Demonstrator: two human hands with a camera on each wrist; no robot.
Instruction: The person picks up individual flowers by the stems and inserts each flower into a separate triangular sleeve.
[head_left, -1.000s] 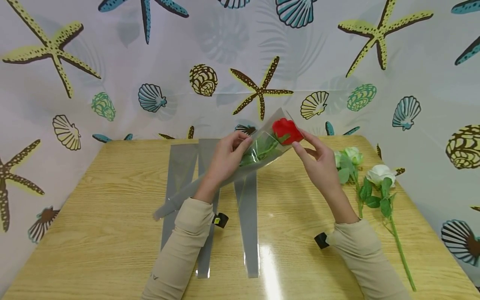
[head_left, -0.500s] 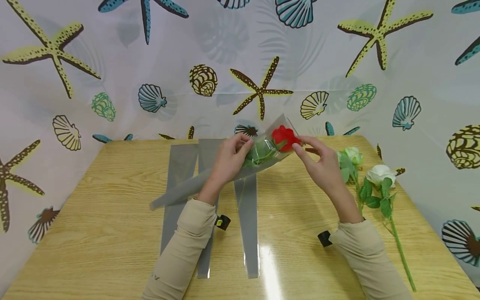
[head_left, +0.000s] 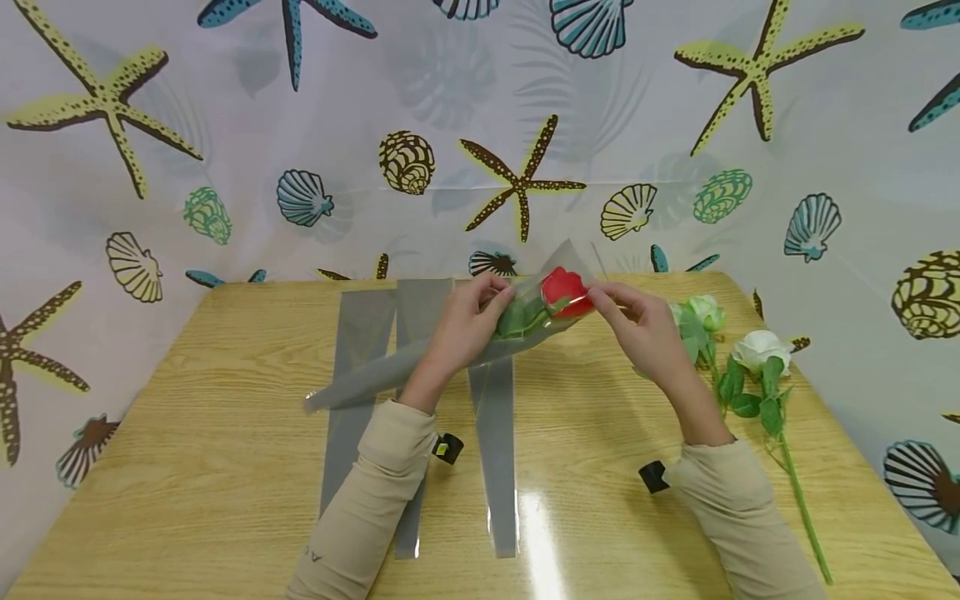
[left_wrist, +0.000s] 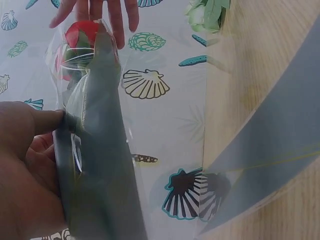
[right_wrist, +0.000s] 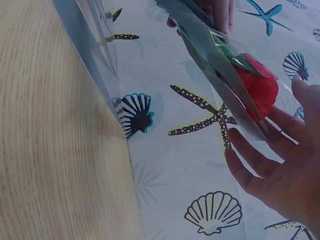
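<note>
A red artificial rose point(head_left: 562, 287) with green leaves sits in a clear, grey-backed flower sleeve point(head_left: 375, 377), slanting above the table with its narrow end at lower left. My left hand point(head_left: 467, 327) pinches the sleeve's edge below the bloom; in the left wrist view, the thumb point(left_wrist: 47, 121) lies against the film. At the wide end, my right hand point(head_left: 647, 335) has its fingertips right beside the bloom. The right wrist view has this hand point(right_wrist: 287, 167) with fingers spread and the thumb apart, the index fingertip against the sleeve's mouth. Film covers the stem.
Several flat grey sleeves point(head_left: 497, 467) lie on the wooden table point(head_left: 187, 433) under and left of the held one. White roses point(head_left: 761, 350) with green stems lie at the right, near my right forearm. A cloth printed with shells and starfish point(head_left: 450, 83) hangs behind.
The rose and the sleeve's wide end have sunk lower and toward me. My left hand has shifted slightly right; my right hand stays beside the bloom, its forearm moved slightly right.
</note>
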